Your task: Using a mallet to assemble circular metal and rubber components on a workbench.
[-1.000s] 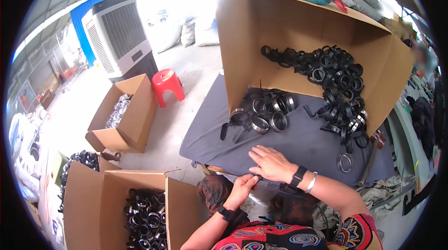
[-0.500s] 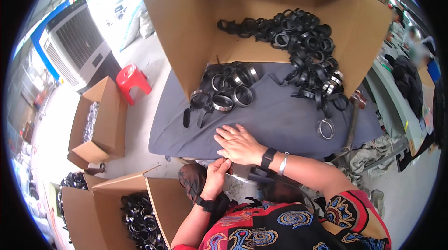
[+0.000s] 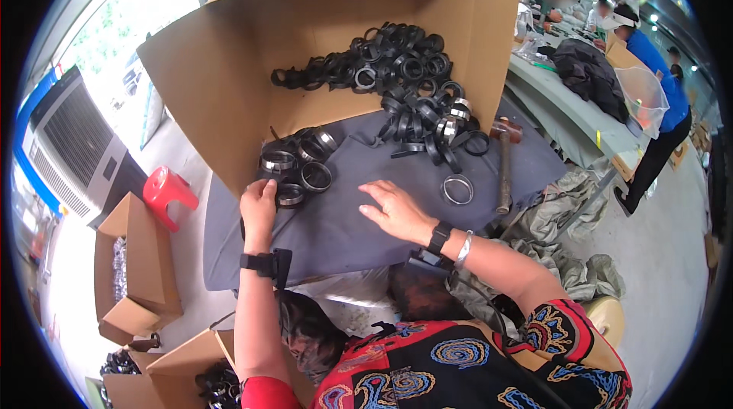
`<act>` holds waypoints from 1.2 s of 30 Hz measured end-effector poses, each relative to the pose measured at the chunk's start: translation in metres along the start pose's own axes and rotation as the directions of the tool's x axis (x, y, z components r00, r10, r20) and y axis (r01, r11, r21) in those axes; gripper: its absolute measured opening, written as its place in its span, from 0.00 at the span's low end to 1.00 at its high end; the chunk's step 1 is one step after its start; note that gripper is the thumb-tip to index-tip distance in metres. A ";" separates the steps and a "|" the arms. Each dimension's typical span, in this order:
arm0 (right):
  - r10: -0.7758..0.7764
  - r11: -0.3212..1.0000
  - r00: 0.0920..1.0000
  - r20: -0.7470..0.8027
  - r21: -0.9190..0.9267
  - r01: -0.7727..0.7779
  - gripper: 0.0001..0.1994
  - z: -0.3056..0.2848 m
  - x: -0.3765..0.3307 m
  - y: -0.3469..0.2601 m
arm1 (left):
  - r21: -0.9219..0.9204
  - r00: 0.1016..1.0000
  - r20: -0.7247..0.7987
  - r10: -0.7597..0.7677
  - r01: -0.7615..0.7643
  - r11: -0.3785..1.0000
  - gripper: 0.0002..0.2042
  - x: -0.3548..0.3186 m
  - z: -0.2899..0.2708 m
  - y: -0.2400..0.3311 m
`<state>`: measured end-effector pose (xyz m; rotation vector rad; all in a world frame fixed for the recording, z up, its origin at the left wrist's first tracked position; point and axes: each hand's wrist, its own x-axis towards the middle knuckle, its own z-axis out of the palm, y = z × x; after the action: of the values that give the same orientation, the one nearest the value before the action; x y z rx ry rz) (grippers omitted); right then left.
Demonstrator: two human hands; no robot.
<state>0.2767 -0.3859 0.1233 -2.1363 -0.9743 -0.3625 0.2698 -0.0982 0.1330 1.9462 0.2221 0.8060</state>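
My left hand (image 3: 259, 210) is at the left end of a small pile of black rings with silvery bands (image 3: 308, 149). Its fingers are curled closed at the pile's near edge, and whatever they grip is hidden. My right hand (image 3: 397, 214) hovers over the dark grey cloth (image 3: 343, 237), fingers stretched out, holding nothing. Off to its right lies a single silvery ring (image 3: 458, 203). Beyond it, a larger heap of black rings (image 3: 405, 65) spills out of a cardboard box (image 3: 206, 80) lying on its side, with its open face toward me.
A hammer (image 3: 505, 172) lies at the cloth's right side. On the left floor stand a red stool (image 3: 164, 193), an air cooler (image 3: 72, 149) and an open carton (image 3: 156, 256). Another carton (image 3: 183, 355) holds black rings. A person in blue (image 3: 663, 77) stands by the right-hand bench (image 3: 550, 92).
My hands were together at the cloth's near edge. The left has moved forward to the small pile; the right has lifted away from it, still open. The view has shifted to the right.
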 end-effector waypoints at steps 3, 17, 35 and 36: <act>0.050 0.987 0.999 -0.020 -0.152 -0.052 0.16 -0.030 -0.003 0.032 | 0.315 0.945 -0.104 0.311 -0.265 0.911 0.10 -0.031 0.029 0.025; 0.517 0.722 0.852 0.079 -0.574 -0.385 0.14 0.024 0.110 0.098 | 0.083 0.972 0.119 0.201 -0.211 0.974 0.09 -0.134 0.061 0.006; -0.013 0.987 0.971 0.238 -0.150 0.050 0.10 -0.012 -0.023 -0.019 | -0.517 0.834 0.517 -0.191 0.482 0.707 0.23 -0.125 0.031 0.045; 0.007 0.983 0.961 0.275 -0.178 0.044 0.10 -0.015 -0.032 -0.026 | -0.444 0.808 0.577 -0.121 0.434 0.784 0.22 -0.128 0.028 0.052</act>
<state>0.2372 -0.4021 0.1300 -2.3913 -1.1562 -0.1707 0.1800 -0.2050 0.1120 1.4376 -0.0492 0.0790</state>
